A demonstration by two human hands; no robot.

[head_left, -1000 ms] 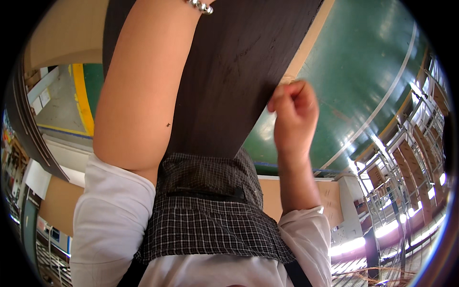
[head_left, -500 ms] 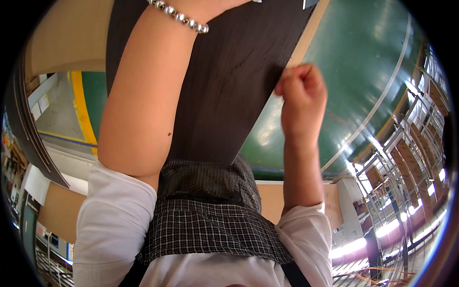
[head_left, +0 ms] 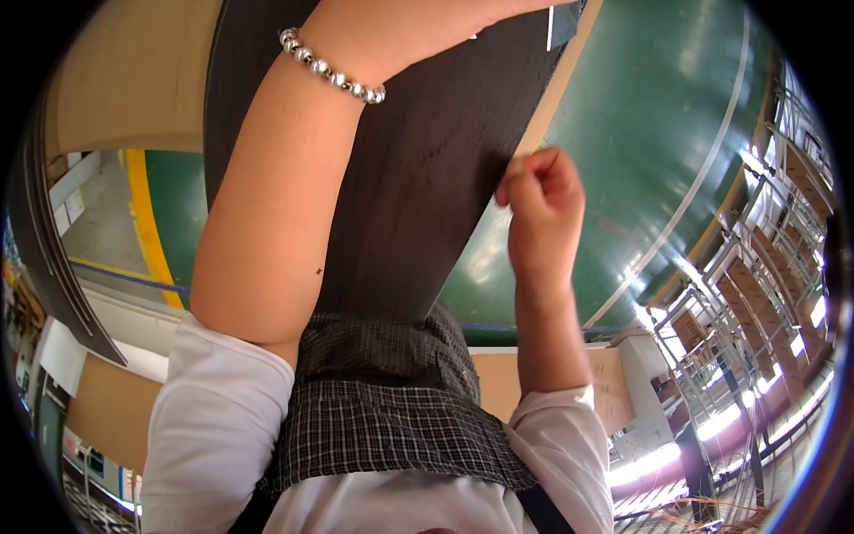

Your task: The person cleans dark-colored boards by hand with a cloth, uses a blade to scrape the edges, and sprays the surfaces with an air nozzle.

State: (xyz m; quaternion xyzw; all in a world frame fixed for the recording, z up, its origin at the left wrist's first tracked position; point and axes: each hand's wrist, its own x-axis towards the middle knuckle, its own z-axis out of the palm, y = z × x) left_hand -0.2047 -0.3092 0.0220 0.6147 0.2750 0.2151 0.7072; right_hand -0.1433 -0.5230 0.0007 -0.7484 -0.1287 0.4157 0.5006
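Note:
A long dark wood-grain board (head_left: 418, 178) runs from my checked vest up to the top of the view. Along its right side runs a pale tan edge (head_left: 556, 98). My right hand (head_left: 541, 214) is closed, its fingertips pinching that edge about halfway up. My left forearm lies across the board's face, with a silver bead bracelet (head_left: 331, 68) at the wrist. Only the heel of my left hand (head_left: 498, 11) shows at the top rim. Its fingers are cut off by the frame.
Green floor (head_left: 658, 151) with a white line lies to the right of the board, and a yellow stripe (head_left: 147, 222) to the left. Metal racks (head_left: 756, 285) stand at the right. A tan panel (head_left: 133, 80) sits upper left, and a dark curved panel (head_left: 53, 267) at the left.
My left wrist and bracelet have slid further down into view along the board. My right hand shifted slightly up the edge and back, still pinching it.

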